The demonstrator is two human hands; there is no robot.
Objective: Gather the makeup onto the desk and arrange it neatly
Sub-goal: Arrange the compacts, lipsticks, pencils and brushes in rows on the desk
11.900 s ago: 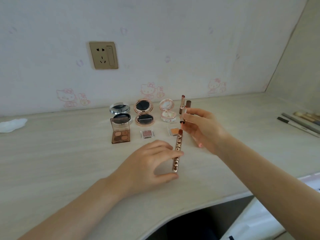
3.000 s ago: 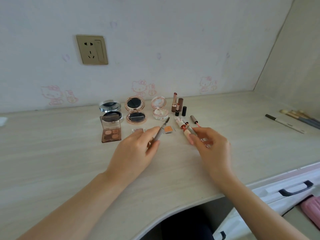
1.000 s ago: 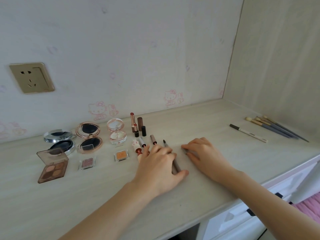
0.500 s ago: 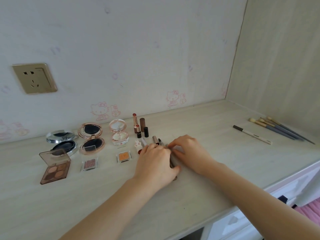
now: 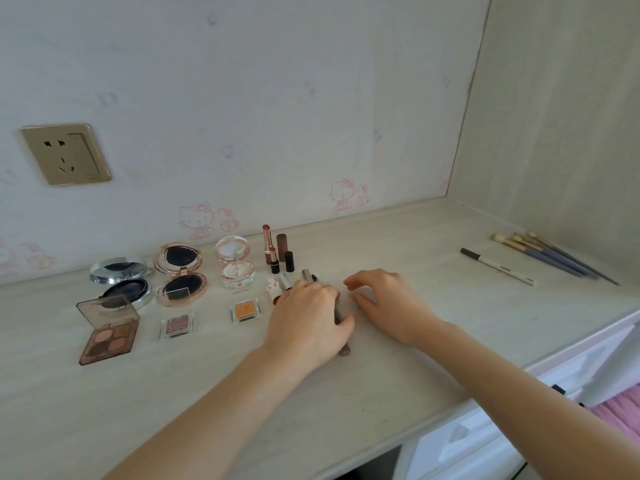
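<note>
Soft, even daylight fills the scene, bright without harsh glare; the pale desk (image 5: 398,237) carries only faint shadows, pooled just beneath the left hand (image 5: 308,323) and right hand (image 5: 384,303). A small highlight glints on the silver compact (image 5: 119,271) left of the hands. Wide-angle distortion bends the desk's near edge, and the forearms there soften slightly.

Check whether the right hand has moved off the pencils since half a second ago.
Yes. The right hand has drawn back rightward, away from the left hand and the pencils under it, toward the white pencil; its grip is open and empty.
</note>
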